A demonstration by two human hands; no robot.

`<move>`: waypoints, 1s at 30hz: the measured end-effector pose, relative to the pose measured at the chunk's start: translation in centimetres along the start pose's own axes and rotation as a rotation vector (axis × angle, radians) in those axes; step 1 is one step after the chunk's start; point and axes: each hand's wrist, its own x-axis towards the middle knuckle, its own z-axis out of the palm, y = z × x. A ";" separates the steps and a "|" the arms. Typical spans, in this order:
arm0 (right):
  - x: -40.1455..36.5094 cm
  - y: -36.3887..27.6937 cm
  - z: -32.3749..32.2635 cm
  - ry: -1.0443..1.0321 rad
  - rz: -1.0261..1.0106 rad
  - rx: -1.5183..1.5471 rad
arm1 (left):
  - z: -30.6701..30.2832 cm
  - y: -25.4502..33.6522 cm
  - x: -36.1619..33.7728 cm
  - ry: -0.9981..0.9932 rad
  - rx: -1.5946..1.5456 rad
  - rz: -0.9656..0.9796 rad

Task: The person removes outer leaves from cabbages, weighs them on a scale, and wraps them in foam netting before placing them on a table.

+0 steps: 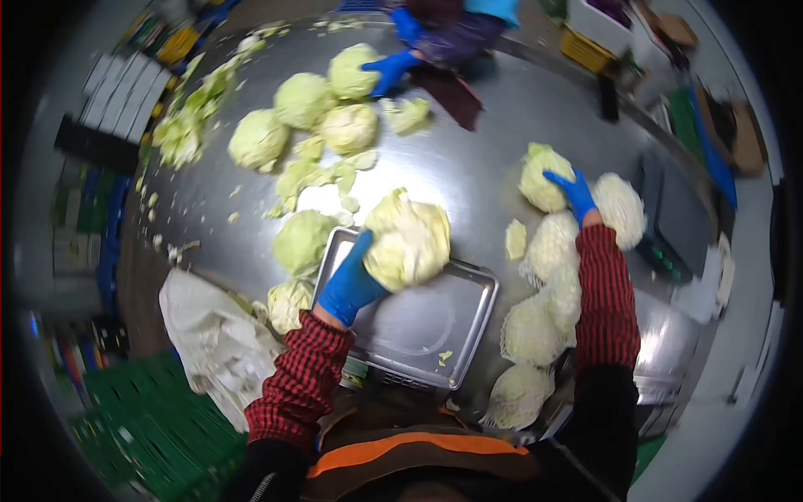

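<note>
My left hand (pixel 353 283), in a blue glove, grips a pale cabbage (pixel 408 243) from its left side. The cabbage is over the far edge of a shallow metal tray (pixel 418 326), which holds a few leaf scraps. Off to the right, my right hand (pixel 575 192), also blue-gloved, has its fingers around the right side of another cabbage (pixel 539 177) on the steel table. Several net-wrapped cabbages (pixel 534 330) line the table beside my right forearm. Left of the tray rest a green cabbage (pixel 303 243) and a smaller one (pixel 289 304).
Across the table, a co-worker's blue-gloved hand (pixel 390 70) touches one of several grouped cabbages (pixel 304 100). Loose leaves (pixel 188 125) litter the left edge. A dark device with green lights (pixel 676 222) stands right. A white sack (pixel 213 335) and green crates (pixel 159 410) are lower left.
</note>
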 end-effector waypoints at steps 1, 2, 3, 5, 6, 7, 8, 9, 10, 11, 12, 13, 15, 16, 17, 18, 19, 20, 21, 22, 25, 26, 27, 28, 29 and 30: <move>1.3 2.3 -0.2 0.206 -0.093 -0.438 | -1.5 0.0 -1.9 0.008 -0.119 -0.110; 2.0 3.1 -0.1 0.308 -0.075 -0.655 | -1.6 -0.3 -3.6 0.015 0.084 -0.030; 1.5 2.1 0.9 0.367 0.020 -0.624 | -1.5 -0.6 -5.3 0.034 0.288 0.042; 0.8 0.0 2.7 0.360 0.123 -0.721 | -2.7 -0.6 -8.0 0.086 0.260 0.075; 1.4 0.9 2.8 0.344 0.112 -0.725 | -3.7 -0.4 -9.3 0.140 0.075 0.128; 2.6 2.6 2.3 0.234 0.087 -0.552 | -4.5 0.2 -10.2 0.188 -0.110 0.175; 3.1 2.8 2.7 0.125 0.066 -0.383 | -4.5 1.0 -11.0 0.225 -0.034 0.333; 3.5 3.0 2.9 0.116 0.066 -0.392 | -7.3 2.1 -11.6 0.240 0.484 0.551; 2.9 2.2 3.9 0.075 0.076 -0.293 | -6.0 3.6 -12.1 0.291 0.096 0.553; 2.2 1.9 5.2 0.033 0.095 -0.199 | -7.3 5.4 -12.5 0.395 0.150 0.630; 1.7 2.2 6.8 0.017 0.113 -0.219 | -8.7 7.3 -12.4 0.410 0.191 0.758; 1.4 2.2 8.6 -0.074 0.196 -0.050 | -10.3 9.4 -12.6 0.491 0.275 0.806; 1.0 2.3 12.5 -0.164 0.283 0.109 | -12.3 13.0 -12.5 0.700 0.402 0.903; 0.6 2.5 14.7 -0.163 0.326 0.088 | -12.8 14.4 -12.4 0.788 0.403 0.873; 0.3 2.7 16.8 -0.162 0.370 0.069 | -13.6 15.6 -12.2 0.794 0.391 0.870; -0.5 2.4 18.9 -0.195 0.349 0.106 | -14.6 16.6 -11.9 0.808 0.386 0.867; -1.4 2.2 20.7 -0.229 0.334 0.138 | -15.9 17.2 -11.7 0.826 0.374 0.860; -1.8 2.1 22.5 -0.236 0.189 0.035 | -17.5 17.9 -11.4 0.838 0.357 0.854; -2.3 2.0 24.3 -0.204 0.009 -0.183 | -19.0 18.6 -10.9 0.793 0.298 0.849; -2.3 1.7 25.3 -0.274 -0.044 -0.339 | -20.7 19.4 -10.2 0.733 0.241 0.848; -2.8 -5.0 27.7 -0.342 0.071 -1.201 | -27.6 22.2 -9.3 0.883 0.261 0.761; -3.8 -8.0 29.6 -0.306 -0.056 -1.364 | -24.4 23.2 -11.1 1.149 0.544 0.561; -4.6 -9.4 31.2 -0.281 -0.178 -1.523 | -24.9 24.1 -11.3 1.153 0.534 0.551; -4.0 -9.6 32.8 -0.199 -0.370 -1.347 | -26.1 25.3 -11.8 1.237 0.785 0.697; -1.9 -8.6 34.4 -0.198 -0.540 -1.232 | -27.4 26.2 -12.6 1.318 1.045 0.832; 0.7 -7.4 36.1 -0.216 -0.705 -1.043 | -27.2 27.3 -13.5 1.185 1.028 0.859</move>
